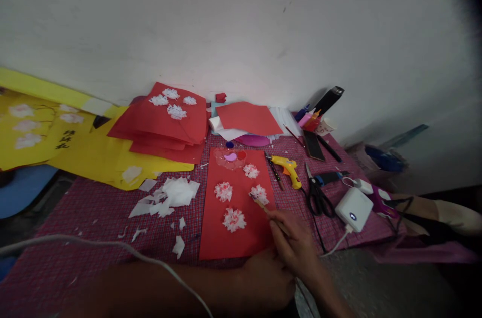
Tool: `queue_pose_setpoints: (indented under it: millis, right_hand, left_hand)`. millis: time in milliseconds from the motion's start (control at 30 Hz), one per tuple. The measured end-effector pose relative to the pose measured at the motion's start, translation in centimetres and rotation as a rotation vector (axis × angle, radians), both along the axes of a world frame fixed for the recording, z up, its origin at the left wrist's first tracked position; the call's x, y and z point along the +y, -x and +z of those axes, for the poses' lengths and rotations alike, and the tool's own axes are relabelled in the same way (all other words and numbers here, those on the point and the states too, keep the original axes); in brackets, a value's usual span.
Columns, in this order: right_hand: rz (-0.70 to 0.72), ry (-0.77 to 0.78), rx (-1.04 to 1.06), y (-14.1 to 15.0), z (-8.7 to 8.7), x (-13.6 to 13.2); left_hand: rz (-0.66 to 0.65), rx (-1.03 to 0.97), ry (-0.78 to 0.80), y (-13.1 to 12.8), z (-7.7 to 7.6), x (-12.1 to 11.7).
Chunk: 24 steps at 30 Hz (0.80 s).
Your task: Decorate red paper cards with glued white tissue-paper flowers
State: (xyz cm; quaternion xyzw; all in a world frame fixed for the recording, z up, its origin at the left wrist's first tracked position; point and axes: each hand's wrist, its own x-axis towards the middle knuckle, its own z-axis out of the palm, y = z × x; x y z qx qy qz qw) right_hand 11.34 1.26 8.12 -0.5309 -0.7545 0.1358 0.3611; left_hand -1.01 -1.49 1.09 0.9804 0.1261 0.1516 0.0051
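Note:
My right hand (295,240) is closed around a thin paintbrush (261,204), pinched near its lower end. The brush tip touches the right-hand white paper flower (259,193) on a red sheet (218,240). Red-tinted paper flowers (234,219) lie around it on the same sheet. My left hand (268,278) rests at the sheet's near edge under my right wrist. Its fingers look curled, and what they hold, if anything, is hidden. At the sheet's top sits a clear palette (220,161) with lilac paint (231,157) and red paint (242,155).
Right of the sheet lie a yellow glue gun (286,169), black scissors (320,200) and a white power bank (354,209). Torn white paper (176,191) covers the left. Stacked red sheets (169,130) stand behind. A white cable (124,245) crosses the foreground.

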Motion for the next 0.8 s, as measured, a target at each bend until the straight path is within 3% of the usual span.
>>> queue_pose_setpoints:
  millis: [100,300,800]
  right_hand:
    - [0.005,-0.003,0.015,-0.2,0.1,-0.2]
    - [-0.064,0.009,0.061,-1.1,0.5,-1.9]
    - [-0.092,0.032,0.090,-1.4,-0.7,-2.8]
  left_hand:
    - [-0.105,-0.030,0.023,0.2,0.5,0.3]
    - [-0.091,-0.055,-0.015,0.7,1.9,0.9]
    - [-0.078,-0.037,-0.032,0.4,1.5,0.8]
